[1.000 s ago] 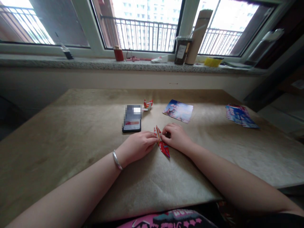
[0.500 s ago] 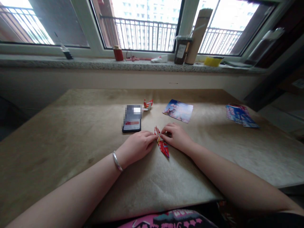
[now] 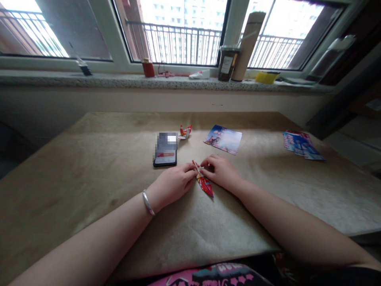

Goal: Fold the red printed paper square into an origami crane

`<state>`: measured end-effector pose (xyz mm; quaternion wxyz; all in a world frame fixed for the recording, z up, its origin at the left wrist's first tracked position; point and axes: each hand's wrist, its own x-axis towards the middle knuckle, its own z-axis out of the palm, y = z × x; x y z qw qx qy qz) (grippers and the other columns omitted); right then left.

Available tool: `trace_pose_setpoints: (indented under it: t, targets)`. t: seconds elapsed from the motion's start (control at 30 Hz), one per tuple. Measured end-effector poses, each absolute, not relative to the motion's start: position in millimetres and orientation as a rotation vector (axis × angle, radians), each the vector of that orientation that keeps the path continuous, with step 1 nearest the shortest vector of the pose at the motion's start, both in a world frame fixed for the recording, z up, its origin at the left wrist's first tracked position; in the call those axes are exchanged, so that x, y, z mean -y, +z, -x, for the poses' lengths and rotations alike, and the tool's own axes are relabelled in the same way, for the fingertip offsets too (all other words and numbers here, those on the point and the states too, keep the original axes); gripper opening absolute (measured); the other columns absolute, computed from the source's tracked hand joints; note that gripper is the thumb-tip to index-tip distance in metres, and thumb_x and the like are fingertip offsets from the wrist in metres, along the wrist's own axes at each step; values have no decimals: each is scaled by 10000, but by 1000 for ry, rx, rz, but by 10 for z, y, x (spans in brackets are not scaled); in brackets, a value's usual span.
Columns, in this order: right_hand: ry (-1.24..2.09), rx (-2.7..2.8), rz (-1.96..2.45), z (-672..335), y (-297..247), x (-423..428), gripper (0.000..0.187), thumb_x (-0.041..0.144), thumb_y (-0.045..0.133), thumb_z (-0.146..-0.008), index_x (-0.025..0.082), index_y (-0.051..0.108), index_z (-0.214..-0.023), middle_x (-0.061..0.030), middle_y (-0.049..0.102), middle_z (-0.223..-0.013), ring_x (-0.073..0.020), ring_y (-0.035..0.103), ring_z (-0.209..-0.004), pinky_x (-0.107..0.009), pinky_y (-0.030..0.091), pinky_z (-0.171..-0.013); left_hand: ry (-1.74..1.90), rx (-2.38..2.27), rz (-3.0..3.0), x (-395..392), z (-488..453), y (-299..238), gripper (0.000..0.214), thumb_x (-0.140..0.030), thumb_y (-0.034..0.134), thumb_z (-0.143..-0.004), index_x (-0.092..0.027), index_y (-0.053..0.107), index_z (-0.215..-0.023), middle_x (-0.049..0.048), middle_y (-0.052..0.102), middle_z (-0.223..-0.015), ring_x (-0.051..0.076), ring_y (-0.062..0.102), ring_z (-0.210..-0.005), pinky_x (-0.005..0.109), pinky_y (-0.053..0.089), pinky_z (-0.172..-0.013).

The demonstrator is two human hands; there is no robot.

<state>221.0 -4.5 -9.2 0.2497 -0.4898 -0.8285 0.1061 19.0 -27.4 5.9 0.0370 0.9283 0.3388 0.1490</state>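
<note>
A small red folded paper piece [image 3: 204, 184] lies on the tan table [image 3: 89, 171] between my hands. My left hand [image 3: 172, 183], with a silver bracelet on its wrist, pinches the piece's upper left edge with closed fingers. My right hand [image 3: 220, 171] is curled and pinches the piece's top from the right. The lower pointed tip of the paper sticks out toward me, free of both hands.
A black phone [image 3: 166, 149] lies just beyond my left hand. Another small folded red paper [image 3: 185, 131] sits behind it. A printed card [image 3: 223, 139] lies to the right, more printed sheets [image 3: 301, 145] at the far right. The windowsill [image 3: 119, 80] holds bottles and small items.
Both hands have shifted slightly on the folded paper, and its upper tip has been pressed lower. The piece has stayed in the same spot.
</note>
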Motion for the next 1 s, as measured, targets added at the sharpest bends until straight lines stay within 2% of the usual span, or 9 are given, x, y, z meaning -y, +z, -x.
trace_pose_setpoints:
  t: [0.1,0.3,0.5,0.67,0.87,1.0]
  targets:
    - [292,2270,1287,-2207,-91,55,119,287,627,-776,202,652,-856,-28,635,-785,-154,536,-763,-268,402,-707,400,-1021,-2842,267,-194,68,273,-144,435,-867,-176,553,-1111,76,566,-1175,183,595,-1008,322,504,-893]
    - [254,2353,1188,-2199,-84,88,164,326,565,-843,204,671,-872,-40,690,-852,-163,576,-830,-282,425,-767,394,-1024,-2864,257,-203,77,266,-137,441,-856,-145,543,-1101,110,508,-1242,203,569,-1063,342,487,-927]
    - [241,2388,1090,-2208,-79,80,151,301,573,-842,225,695,-891,-23,708,-953,-172,580,-919,-304,436,-842,372,-1019,-2829,246,-200,62,217,-174,440,-878,-147,566,-1053,90,591,-1120,191,594,-1009,329,491,-910]
    - [261,2386,1079,-2203,-73,64,140,276,586,-831,238,715,-869,-21,709,-978,-170,588,-916,-316,452,-842,385,-1009,-2806,254,-191,97,205,-165,463,-860,-141,573,-1031,95,621,-1054,190,607,-968,320,500,-877]
    - [318,2383,1025,-2262,-107,26,146,313,602,-819,250,710,-894,-20,706,-986,-161,599,-919,-312,447,-856,416,-793,-2814,228,-135,130,358,-98,461,-831,-203,540,-1165,68,542,-1270,185,530,-1147,343,432,-996]
    - [331,2374,1055,-2273,-98,30,135,318,624,-800,230,692,-877,-22,712,-944,-163,606,-909,-306,455,-848,395,-834,-2827,237,-134,132,337,-100,450,-842,-197,568,-1142,75,532,-1276,186,558,-1105,340,454,-970]
